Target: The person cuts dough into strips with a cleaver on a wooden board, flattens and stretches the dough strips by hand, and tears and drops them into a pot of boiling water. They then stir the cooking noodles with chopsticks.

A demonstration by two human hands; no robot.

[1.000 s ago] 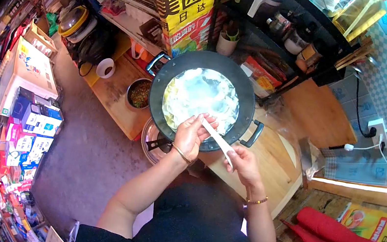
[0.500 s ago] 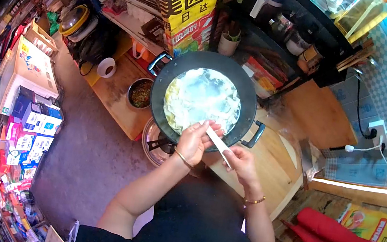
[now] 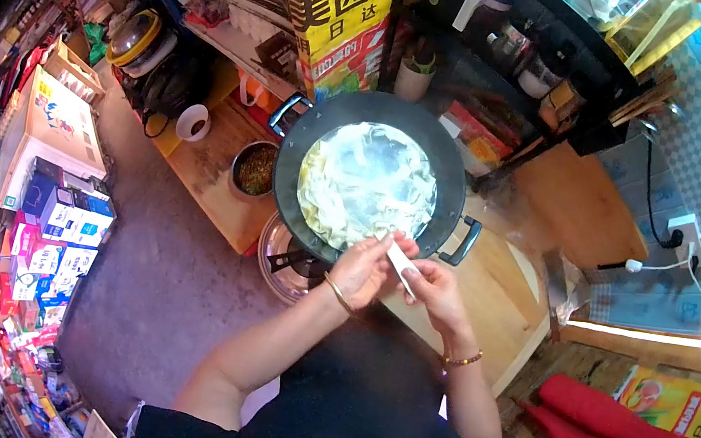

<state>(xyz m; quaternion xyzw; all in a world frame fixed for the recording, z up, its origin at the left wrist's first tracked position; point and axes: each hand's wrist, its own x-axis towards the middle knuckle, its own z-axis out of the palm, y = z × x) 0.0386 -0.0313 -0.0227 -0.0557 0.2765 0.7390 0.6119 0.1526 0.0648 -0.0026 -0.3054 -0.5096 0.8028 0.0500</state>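
A dark two-handled wok [image 3: 290,170] holds steaming, glaring liquid with pale, folded pieces like dumplings or wontons [image 3: 323,193] round its rim. Over its near edge, my right hand [image 3: 440,294] grips the lower end of a slim white utensil [image 3: 400,267]. My left hand [image 3: 363,267] is closed round the far end of the same utensil, fingers curled. That end is hidden behind the fingers, so its exact kind does not show.
Left of the wok stand a metal bowl [image 3: 255,172] of brown-green bits and a white cup [image 3: 194,123]. A glass lid [image 3: 276,267] lies beneath the wok's near side. At right are a wooden board [image 3: 482,300], a power socket [image 3: 685,237] and red cloth [image 3: 616,431].
My left hand has slid a little right and down along the white utensil, nearer my right hand. My right hand is almost still. The wok has stayed in place.
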